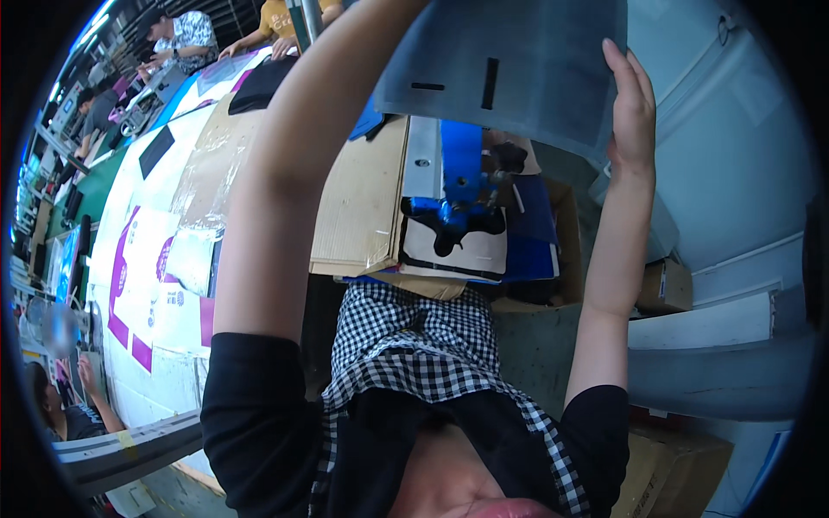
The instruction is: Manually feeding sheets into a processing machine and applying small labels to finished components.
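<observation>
A large grey translucent plastic sheet with two narrow dark slots is held up in front of me, and its top runs out of the picture. My right hand is on its right edge, fingers long against the border; the sheet hides part of the grip. My left forearm reaches up past the top rim, so that hand is out of sight. Below the sheet's lower edge stands a blue metal bracket with a black star-shaped knob. A second dark knob sits beside it.
Brown cardboard lies left of the bracket, and a dark blue folder-like piece lies right. A long table on the left bears printed sheets and a dark rectangle. Co-workers sit beyond it. Cardboard boxes stand at right.
</observation>
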{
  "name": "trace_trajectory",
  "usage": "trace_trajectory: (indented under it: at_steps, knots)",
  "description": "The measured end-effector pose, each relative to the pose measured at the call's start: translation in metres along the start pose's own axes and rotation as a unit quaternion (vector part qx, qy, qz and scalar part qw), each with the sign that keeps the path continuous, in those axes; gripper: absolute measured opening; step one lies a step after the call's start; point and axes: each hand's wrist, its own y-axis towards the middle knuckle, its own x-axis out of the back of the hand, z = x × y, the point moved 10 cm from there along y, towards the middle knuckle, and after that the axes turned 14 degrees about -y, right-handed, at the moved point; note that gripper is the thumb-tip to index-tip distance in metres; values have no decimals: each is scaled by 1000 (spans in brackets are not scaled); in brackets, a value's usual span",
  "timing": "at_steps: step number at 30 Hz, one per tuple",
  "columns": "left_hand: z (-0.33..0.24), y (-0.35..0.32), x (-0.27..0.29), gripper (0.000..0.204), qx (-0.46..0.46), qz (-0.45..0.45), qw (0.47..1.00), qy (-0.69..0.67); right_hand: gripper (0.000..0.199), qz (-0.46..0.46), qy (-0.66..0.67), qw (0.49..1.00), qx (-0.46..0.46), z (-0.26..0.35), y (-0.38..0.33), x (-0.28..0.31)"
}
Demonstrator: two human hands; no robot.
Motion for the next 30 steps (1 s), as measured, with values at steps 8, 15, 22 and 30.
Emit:
trace_trajectory:
  at_steps: [8,15,22,30]
  knots:
    - [-3,-11,26,24,-54,-96,986,-124,34,-56,97,988,-106,-98,25,56]
    - [178,-85,25,36,193,37,957,-215,36,51,233,932,-274,-256,27,44]
    - [251,-205,-9,28,458,94,813,-347,40,106,305,881,-345,-338,-1,-25]
    - [271,-245,-10,31,558,115,785,-241,45,60,239,906,-343,-306,-18,-78]
